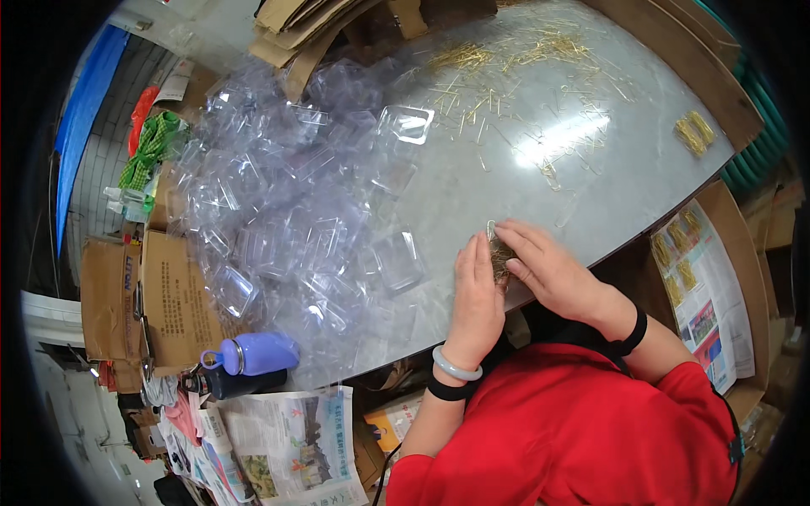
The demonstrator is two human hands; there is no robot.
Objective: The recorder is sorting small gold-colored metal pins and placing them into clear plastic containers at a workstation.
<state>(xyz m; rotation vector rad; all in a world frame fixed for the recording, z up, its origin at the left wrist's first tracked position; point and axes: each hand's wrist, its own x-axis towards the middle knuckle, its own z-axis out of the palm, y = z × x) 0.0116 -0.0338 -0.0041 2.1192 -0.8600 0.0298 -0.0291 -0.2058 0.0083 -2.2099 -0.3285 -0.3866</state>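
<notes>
Near the front edge of the grey table (645,164), a small bundle of thin metal wire hooks (501,256) is pressed between my two hands. My left hand (478,291) holds its left side with the fingers straight and together, pointing away from me. From the right, my right hand (548,268) reaches over, its fingertips along the top and its thumb against the near side. Part of the bundle is hidden by the fingers. Loose gold wire hooks (477,99) lie scattered farther back on the tabletop, with a denser pile (462,57) among them.
Clear plastic clamshell boxes (304,228) heap over the table's left side, near a purple bottle (260,353). Two gold bundles (694,133) sit at the far right corner. Below on the right, a newspaper-lined carton (742,316) holds several more bundles. Cardboard (291,25) stands at the back.
</notes>
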